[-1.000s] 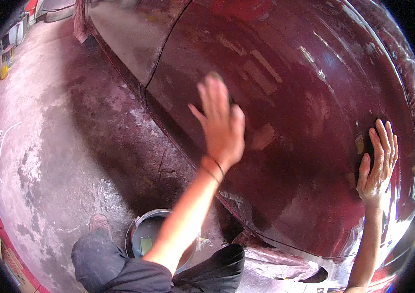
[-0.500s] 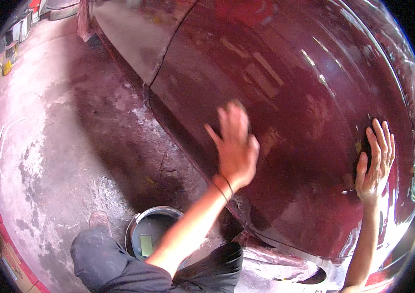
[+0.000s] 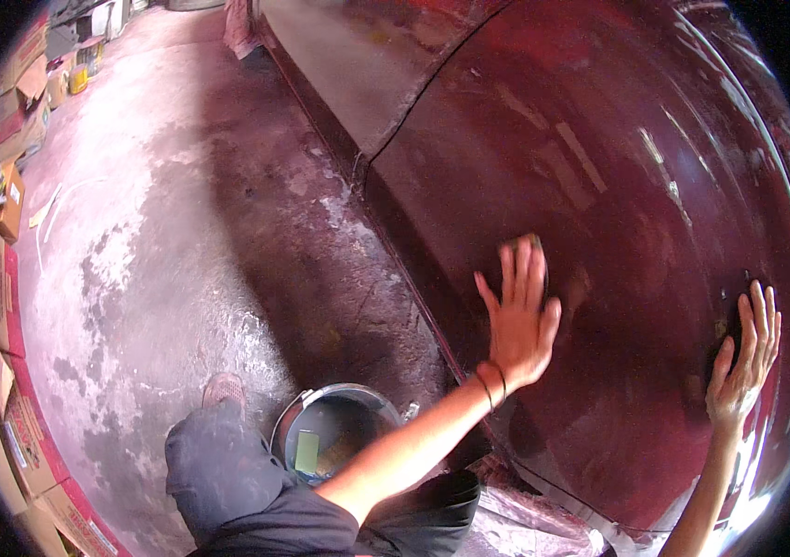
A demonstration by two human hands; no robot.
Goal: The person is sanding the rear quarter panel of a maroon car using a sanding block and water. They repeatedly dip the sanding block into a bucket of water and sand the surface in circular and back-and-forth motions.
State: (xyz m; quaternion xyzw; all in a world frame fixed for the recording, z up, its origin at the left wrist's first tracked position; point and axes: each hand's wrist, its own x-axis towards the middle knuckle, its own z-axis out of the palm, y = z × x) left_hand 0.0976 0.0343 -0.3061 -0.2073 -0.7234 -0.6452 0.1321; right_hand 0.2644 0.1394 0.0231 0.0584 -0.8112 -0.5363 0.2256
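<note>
My left hand (image 3: 518,320), with two dark bands at the wrist, lies palm down on a glossy dark red car panel (image 3: 618,408). Its fingers are stretched out and slightly spread. A dark, olive-edged thin pad (image 3: 534,240) peeks out past the fingertips; most of it is hidden under the hand. Farther right, my right hand (image 3: 745,357) rests on the same panel with fingers extended and thumb apart, holding nothing I can see. Below my left forearm stands a dark round bucket (image 3: 358,390), a pale green block (image 3: 306,452) inside it.
The panel's lower edge (image 3: 413,278) runs diagonally beside the stained floor (image 3: 172,269). A seam (image 3: 432,79) separates it from a greyish section. Cardboard boxes (image 3: 28,441) line the left side. My shoe (image 3: 225,390) is beside the bucket.
My view has shifted, so the scene sits farther right. The left hand, blurred before, has slid slightly nearer along the panel. My right hand stays in about the same spot on it.
</note>
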